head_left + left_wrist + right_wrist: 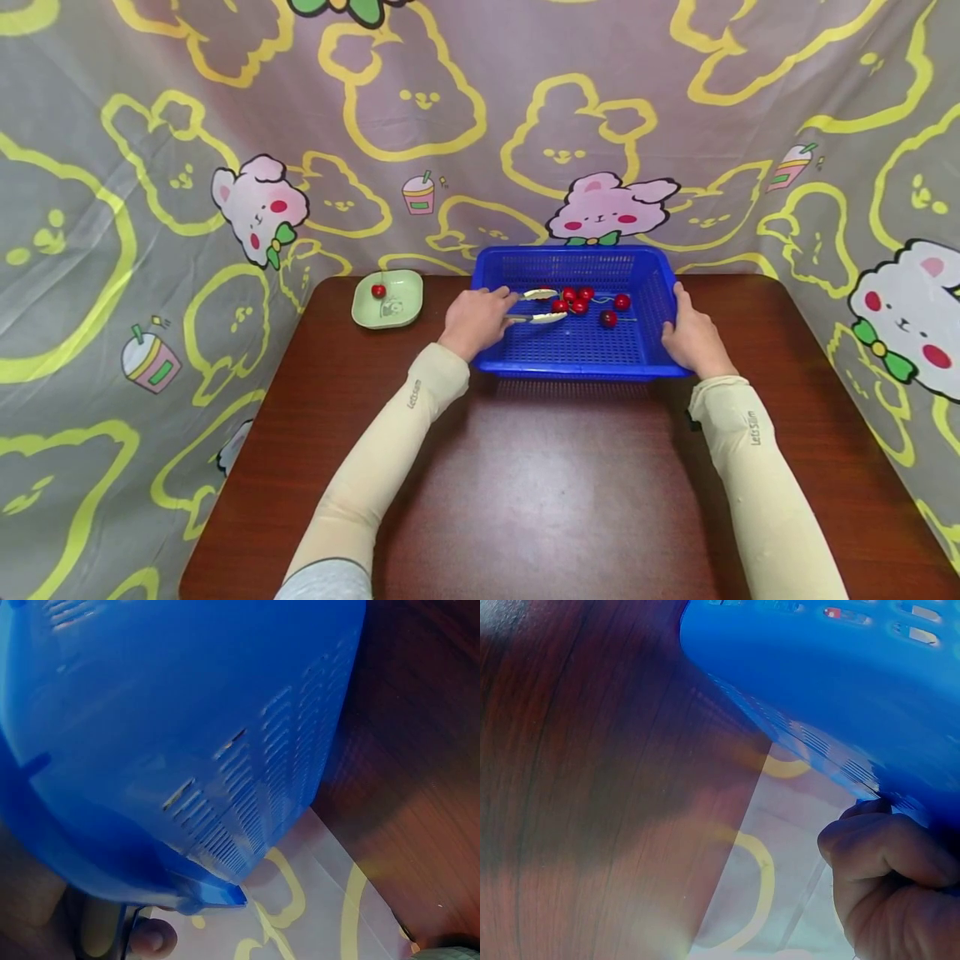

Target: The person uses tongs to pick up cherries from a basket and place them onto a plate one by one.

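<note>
A blue plastic basket [562, 367] with slotted walls is at the far part of the table. Its right rim is gripped by my right hand [693, 333], whose curled fingers [877, 847] show against the outer wall in the right wrist view. My left hand [480, 318] lies over the left rim and holds a pair of tongs [550, 318]. The two pale tong tips are spread apart inside the basket, close to several red cherries [580, 306]. From the left wrist, mostly the basket's outer wall [225, 697] is visible, with fingers low at the left.
Left of the basket, a pale green dish [405, 287] holds one cherry [378, 291] with a stem. Both stand on a dark brown wooden table [525, 483]. A patterned cloth [465, 83] hangs directly behind and along both sides.
</note>
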`<state>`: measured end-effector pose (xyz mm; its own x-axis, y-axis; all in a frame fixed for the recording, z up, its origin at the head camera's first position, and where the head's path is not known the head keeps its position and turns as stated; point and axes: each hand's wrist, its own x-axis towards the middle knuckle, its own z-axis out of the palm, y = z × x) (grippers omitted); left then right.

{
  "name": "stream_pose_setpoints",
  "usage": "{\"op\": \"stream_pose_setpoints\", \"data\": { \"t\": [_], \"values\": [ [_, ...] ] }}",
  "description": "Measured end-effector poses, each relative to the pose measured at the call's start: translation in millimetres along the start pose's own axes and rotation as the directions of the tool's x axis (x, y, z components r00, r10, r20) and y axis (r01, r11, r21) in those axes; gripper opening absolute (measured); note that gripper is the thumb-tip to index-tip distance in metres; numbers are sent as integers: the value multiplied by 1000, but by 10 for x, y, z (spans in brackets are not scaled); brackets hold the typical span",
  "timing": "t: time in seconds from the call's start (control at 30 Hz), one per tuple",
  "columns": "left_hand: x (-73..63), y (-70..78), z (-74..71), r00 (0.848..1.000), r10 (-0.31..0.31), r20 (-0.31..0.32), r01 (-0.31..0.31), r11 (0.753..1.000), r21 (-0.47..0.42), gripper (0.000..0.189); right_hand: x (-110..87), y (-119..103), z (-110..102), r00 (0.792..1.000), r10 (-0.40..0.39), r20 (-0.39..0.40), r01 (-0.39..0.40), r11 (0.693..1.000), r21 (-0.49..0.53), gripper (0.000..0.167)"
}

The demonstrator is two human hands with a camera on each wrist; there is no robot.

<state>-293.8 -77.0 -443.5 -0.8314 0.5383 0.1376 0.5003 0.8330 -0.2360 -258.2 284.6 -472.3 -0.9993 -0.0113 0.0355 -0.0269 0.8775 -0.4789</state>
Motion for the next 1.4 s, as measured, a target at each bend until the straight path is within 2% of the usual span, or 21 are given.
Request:
{"op": "stream_pose_setpoints", "data": {
  "t": [0.27,0.67,1.4],
  "values": [
    [29,18,17,1000,11,-14,-11,1000,5,41,-7,-7,-10,1000,-2,-2,2,1000,1,76],
    [32,79,21,999,40,17,-40,999,-11,37,-10,-18,3,1000,-19,-6,19,1000,-1,75],
    [-4,50,20,999,32,-31,-33,999,-12,41,0,0,-1,1000,-9,-8,9,1000,3,76]
  ]
}}
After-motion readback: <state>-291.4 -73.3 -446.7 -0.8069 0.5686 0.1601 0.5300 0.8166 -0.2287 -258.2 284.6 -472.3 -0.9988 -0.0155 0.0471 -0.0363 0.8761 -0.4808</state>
